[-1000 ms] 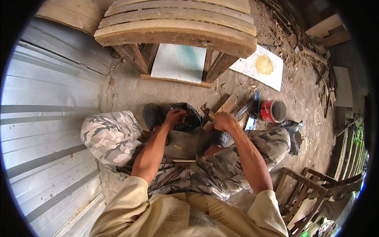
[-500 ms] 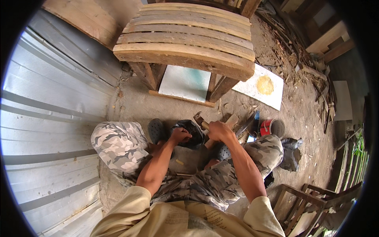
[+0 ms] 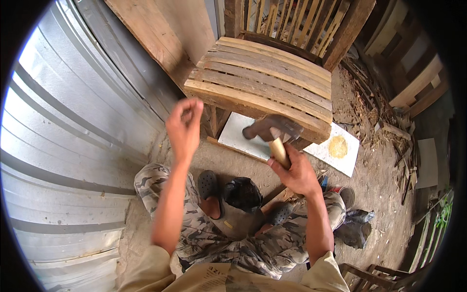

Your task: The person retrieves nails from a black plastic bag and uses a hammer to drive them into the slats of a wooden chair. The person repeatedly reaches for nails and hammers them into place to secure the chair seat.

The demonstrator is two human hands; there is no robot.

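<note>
My right hand (image 3: 300, 174) grips the pale wooden handle of a claw hammer (image 3: 278, 150), its dark metal head raised before the front edge of a slatted wooden chair (image 3: 265, 80). My left hand (image 3: 183, 127) is up near the seat's front left corner, apart from the hammer. Its fingertips are pinched together and slightly blurred; anything between them is too small to make out. A black plastic bag (image 3: 242, 193) stands open on the ground between my feet, its contents hidden in shadow.
Corrugated metal sheeting (image 3: 63, 146) walls the left side. A white board (image 3: 343, 160) with a yellowish patch lies right of the chair. A can (image 3: 347, 195), another black bag (image 3: 356, 228) and wood scraps (image 3: 396, 130) lie to the right.
Both hands have risen from the black bag toward the chair, the left to its front left corner. The right has lifted the hammer along. My view has tilted up, showing the chair's backrest.
</note>
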